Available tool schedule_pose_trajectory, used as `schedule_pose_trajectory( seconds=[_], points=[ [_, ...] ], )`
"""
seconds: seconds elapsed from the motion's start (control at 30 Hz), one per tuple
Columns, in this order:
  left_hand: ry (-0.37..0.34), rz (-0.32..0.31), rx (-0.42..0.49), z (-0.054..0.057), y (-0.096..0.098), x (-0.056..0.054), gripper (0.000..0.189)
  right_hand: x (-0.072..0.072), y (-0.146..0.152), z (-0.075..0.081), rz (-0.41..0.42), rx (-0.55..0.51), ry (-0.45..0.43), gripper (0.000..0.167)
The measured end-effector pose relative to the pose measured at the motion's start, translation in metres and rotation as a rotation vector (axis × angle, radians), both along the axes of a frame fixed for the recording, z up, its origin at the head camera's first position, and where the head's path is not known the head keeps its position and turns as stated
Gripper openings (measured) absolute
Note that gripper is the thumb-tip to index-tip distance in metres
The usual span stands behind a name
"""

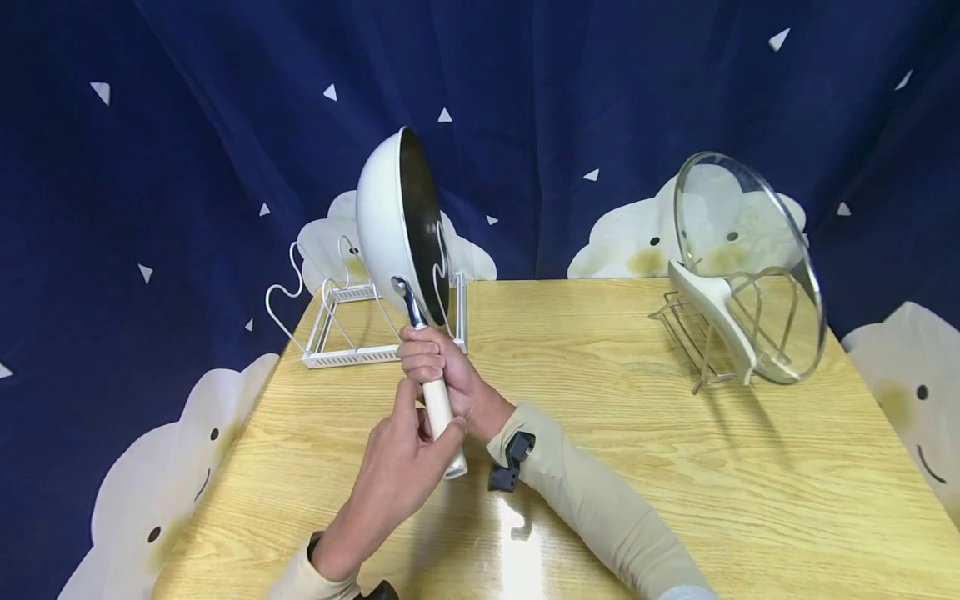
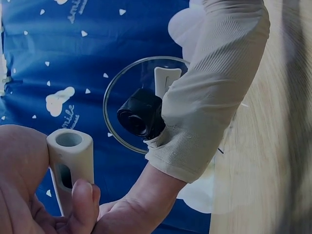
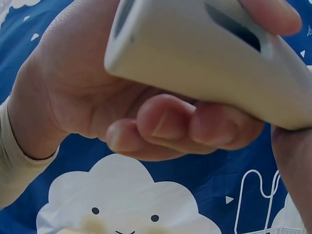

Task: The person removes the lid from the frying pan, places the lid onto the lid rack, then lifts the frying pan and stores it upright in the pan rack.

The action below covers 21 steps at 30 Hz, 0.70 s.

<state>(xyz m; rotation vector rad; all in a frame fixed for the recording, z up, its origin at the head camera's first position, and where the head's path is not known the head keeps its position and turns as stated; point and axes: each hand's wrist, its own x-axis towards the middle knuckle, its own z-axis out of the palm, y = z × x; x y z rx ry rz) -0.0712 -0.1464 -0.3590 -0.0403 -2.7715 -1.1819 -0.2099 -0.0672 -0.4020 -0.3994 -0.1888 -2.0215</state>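
Observation:
A wok [image 1: 381, 217], white outside and dark inside, stands on its side with its handle pointing toward me. My right hand [image 1: 448, 372] wraps round the white handle [image 1: 437, 403] just below its metal neck. Lower down, my left hand [image 1: 401, 462] holds the same handle near its end, with its fingers [image 3: 165, 119] curled under it. The handle's hollow end [image 2: 69, 140] shows in the left wrist view. Behind the hands, the wok overlaps the right part of a white wire rack [image 1: 352, 358]; one wire loop passes in front of its dark inside.
On the right of the wooden table [image 1: 570, 350], a glass lid [image 1: 738, 200] with a white handle [image 1: 716, 312] leans upright in a small metal stand [image 1: 686, 333]. A dark blue curtain [image 1: 525, 150] with white clouds hangs behind the table.

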Motion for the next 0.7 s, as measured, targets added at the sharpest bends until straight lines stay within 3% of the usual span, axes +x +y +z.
schedule_pose_trajectory(
  seconds=[0.33,0.7],
  points=[
    [0.027,0.011,0.006,-0.009,0.001,0.001,0.038,0.000,0.001,-0.004,0.004,0.006,0.010,0.022],
    [0.012,0.031,0.028,-0.016,0.002,0.002,0.037,0.000,0.001,-0.010,0.009,0.018,0.018,0.024]
  ],
)
